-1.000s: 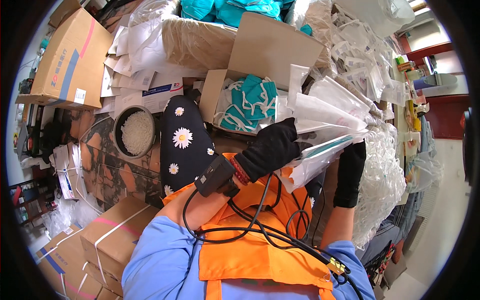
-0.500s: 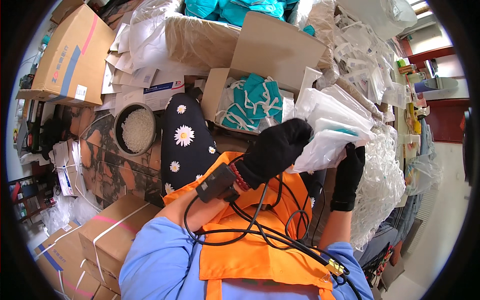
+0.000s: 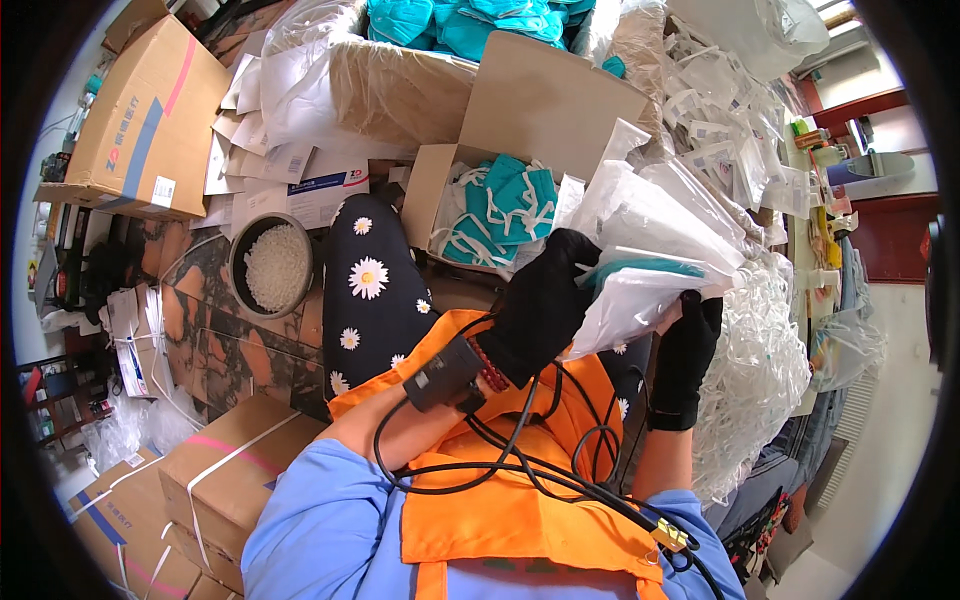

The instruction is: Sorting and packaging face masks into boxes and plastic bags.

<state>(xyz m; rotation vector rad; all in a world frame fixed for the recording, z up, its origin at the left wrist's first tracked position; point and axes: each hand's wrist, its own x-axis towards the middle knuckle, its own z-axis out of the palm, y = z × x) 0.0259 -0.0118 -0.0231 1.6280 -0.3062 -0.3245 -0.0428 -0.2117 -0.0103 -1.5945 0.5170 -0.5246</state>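
Note:
In front of my body, black-gloved, are both hands. My left hand [image 3: 545, 305] pinches the left edge of a clear plastic bag [image 3: 640, 308], where a teal folded face mask [image 3: 650, 267] shows inside. My right hand [image 3: 685, 355] grips the bag's lower right edge between thumb and fingers. More plastic bags [image 3: 655, 210] fan out behind this one; whether they are held too, I cannot tell. Just beyond my left hand stands an open cardboard box [image 3: 428, 195] with several teal masks [image 3: 512, 200] with white straps inside.
A large plastic-lined carton [image 3: 400, 95] heaped with teal masks stands at the back. Crumpled clear plastic [image 3: 755, 380] lies to my right. On the left are a bowl of white pellets [image 3: 275, 262], flat cartons [image 3: 325, 190] and brown boxes [image 3: 150, 110]. Black cables [image 3: 520, 465] cross my apron.
My left hand has shifted slightly left and down, with the bag's edge. The teal mask shows more widely at the bag's mouth. My right hand has moved only a little left.

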